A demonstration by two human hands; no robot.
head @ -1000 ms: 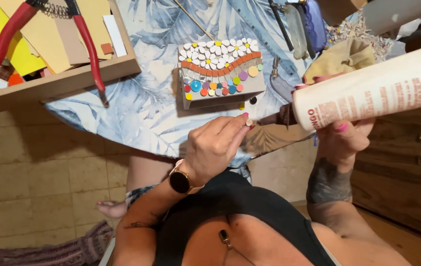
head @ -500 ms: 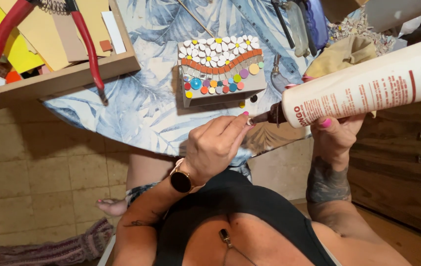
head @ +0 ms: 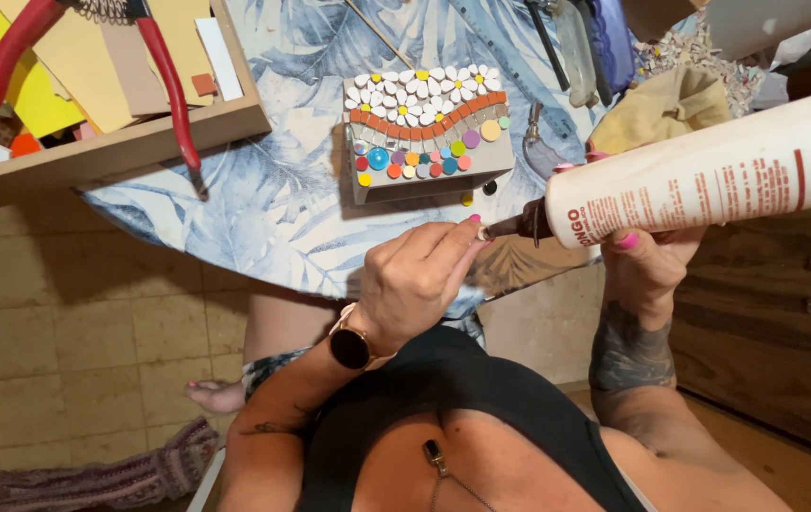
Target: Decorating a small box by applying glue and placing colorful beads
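Her left hand [head: 415, 280] is pinched narrow, thumb and forefinger closed on a tiny pale piece [head: 484, 232] held right at the dark nozzle [head: 519, 228] of the glue bottle [head: 709, 180]. Her right hand [head: 647, 265] is wrapped around the bottle's underside, pink nails showing, holding it up above the desk's edge.

The bottle lies nearly level, its long axis running from the upper right down to the left, nozzle pointing left at the pinched piece and slightly downward. It hangs in the air, not resting on anything.

From where I stand, a hard squeeze looks the likeliest trouble: too much glue would run over her fingertips or drip onto the leaf-print cloth [head: 273, 199]. The piece is so small it could slip from the pinch and drop to the floor. Beyond the hands, the mosaic box [head: 424, 142] sits on the desk [head: 519, 270], with red-handled pliers [head: 164, 66] in a wooden tray [head: 121, 147] farther off.
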